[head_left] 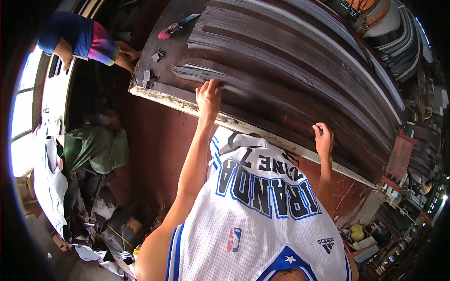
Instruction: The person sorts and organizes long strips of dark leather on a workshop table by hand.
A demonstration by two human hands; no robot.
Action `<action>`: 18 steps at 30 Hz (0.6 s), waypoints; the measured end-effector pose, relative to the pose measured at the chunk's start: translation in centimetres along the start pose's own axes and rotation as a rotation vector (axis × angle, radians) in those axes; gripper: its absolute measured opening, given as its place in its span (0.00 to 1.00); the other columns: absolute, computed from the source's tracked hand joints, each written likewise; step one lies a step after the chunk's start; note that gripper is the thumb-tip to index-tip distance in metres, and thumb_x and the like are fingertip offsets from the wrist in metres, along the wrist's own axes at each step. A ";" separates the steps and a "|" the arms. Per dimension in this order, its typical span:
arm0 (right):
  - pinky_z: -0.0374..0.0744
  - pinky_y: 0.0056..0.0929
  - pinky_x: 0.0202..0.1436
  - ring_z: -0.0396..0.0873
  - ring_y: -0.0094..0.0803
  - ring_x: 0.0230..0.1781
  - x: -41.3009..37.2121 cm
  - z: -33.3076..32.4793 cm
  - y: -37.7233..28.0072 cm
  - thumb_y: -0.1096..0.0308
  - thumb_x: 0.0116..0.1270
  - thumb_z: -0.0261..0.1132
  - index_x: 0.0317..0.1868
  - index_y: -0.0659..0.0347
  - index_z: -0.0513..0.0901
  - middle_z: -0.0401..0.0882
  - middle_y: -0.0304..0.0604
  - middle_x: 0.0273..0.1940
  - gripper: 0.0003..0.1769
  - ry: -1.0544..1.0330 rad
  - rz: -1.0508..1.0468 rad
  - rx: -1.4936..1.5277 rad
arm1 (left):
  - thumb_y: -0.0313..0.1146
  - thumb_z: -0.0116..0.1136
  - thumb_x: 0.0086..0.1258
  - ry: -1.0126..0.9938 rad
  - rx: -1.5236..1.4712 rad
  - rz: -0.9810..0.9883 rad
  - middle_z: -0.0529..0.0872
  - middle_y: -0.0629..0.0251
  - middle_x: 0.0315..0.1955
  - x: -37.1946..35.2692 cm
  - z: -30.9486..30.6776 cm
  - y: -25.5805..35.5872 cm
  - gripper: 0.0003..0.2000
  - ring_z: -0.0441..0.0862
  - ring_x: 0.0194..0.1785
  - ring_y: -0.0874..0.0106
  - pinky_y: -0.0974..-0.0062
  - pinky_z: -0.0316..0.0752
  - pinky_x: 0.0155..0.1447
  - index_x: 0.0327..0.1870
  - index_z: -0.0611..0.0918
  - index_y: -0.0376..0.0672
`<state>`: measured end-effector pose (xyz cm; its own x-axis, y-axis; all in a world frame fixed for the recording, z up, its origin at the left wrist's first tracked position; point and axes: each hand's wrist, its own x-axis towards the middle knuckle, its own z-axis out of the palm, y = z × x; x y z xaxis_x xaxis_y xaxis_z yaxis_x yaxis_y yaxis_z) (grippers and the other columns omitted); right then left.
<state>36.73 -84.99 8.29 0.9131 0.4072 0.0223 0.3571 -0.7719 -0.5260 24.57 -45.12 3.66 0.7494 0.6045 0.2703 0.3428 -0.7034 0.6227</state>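
Observation:
Long dark strips, flat and thin like leather or rubber sheet, lie in stacks (262, 54) across a worn dark table (154, 89). My left hand (209, 97) is closed at the near edge, its fingers curled down on a dark strip beside a loose, slightly blurred pile (201, 72). Further right, my right hand (324, 140) is closed in a pinch over the same near edge. Whatever lies between its fingertips is too dark to make out. A blade with a red wrapped handle (168, 32) rests at the table's far left.
Small dark scraps (158, 56) lie near the table's left corner. Another person (75, 37) stands beyond that corner. Below left, a green sack (98, 147) sits among heaped offcuts. Rolled sheets (398, 51) are stacked at the far right, with cluttered small items (365, 239) lower right.

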 end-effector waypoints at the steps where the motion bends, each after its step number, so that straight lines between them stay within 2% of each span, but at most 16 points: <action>1: 0.77 0.39 0.41 0.82 0.48 0.36 0.1 0.0 0.0 0.68 0.65 0.66 0.37 0.64 0.81 0.84 0.50 0.35 0.08 -0.004 -0.004 0.000 | 0.30 0.65 0.60 0.003 0.002 -0.005 0.85 0.66 0.34 0.1 0.0 0.1 0.11 0.82 0.40 0.64 0.65 0.68 0.50 0.43 0.80 0.47; 6: 0.77 0.40 0.42 0.81 0.49 0.36 0.2 0.2 -0.1 0.67 0.65 0.66 0.38 0.63 0.81 0.84 0.50 0.35 0.08 -0.028 -0.024 -0.061 | 0.30 0.64 0.60 0.115 0.110 0.075 0.82 0.67 0.33 -0.5 0.3 0.4 0.11 0.82 0.40 0.65 0.64 0.67 0.53 0.44 0.81 0.50; 12: 0.77 0.40 0.44 0.81 0.46 0.40 0.6 -0.3 -1.2 0.69 0.62 0.68 0.38 0.62 0.82 0.82 0.47 0.38 0.07 -0.036 0.007 -0.073 | 0.29 0.62 0.59 0.157 0.136 0.081 0.81 0.68 0.31 -0.3 0.0 0.9 0.07 0.80 0.40 0.64 0.62 0.66 0.54 0.37 0.81 0.49; 14: 0.77 0.39 0.45 0.81 0.46 0.41 1.6 0.3 -3.4 0.69 0.61 0.69 0.38 0.61 0.82 0.81 0.46 0.40 0.07 0.075 -0.098 -0.042 | 0.29 0.63 0.58 0.030 0.070 0.064 0.81 0.69 0.31 0.1 -0.5 0.4 0.04 0.80 0.39 0.64 0.62 0.66 0.53 0.33 0.80 0.48; 16: 0.77 0.38 0.46 0.81 0.46 0.41 3.1 1.4 -7.1 0.70 0.60 0.69 0.40 0.60 0.83 0.82 0.46 0.41 0.08 0.106 -0.174 0.106 | 0.28 0.66 0.57 -0.044 -0.041 0.036 0.84 0.67 0.30 0.6 -1.6 0.7 0.05 0.81 0.38 0.63 0.64 0.71 0.44 0.31 0.80 0.45; 18: 0.79 0.36 0.49 0.82 0.43 0.44 4.6 3.0 -11.3 0.70 0.60 0.70 0.43 0.60 0.84 0.82 0.47 0.44 0.11 0.074 -0.291 0.212 | 0.26 0.69 0.59 -0.225 -0.271 -0.123 0.86 0.67 0.33 0.9 -2.5 0.7 0.08 0.84 0.39 0.73 0.73 0.79 0.44 0.37 0.81 0.40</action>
<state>36.27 -72.91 11.76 0.7937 0.5525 0.2546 0.5626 -0.5074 -0.6527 24.10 -44.13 6.17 0.8281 0.5597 0.0323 0.2977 -0.4878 0.8206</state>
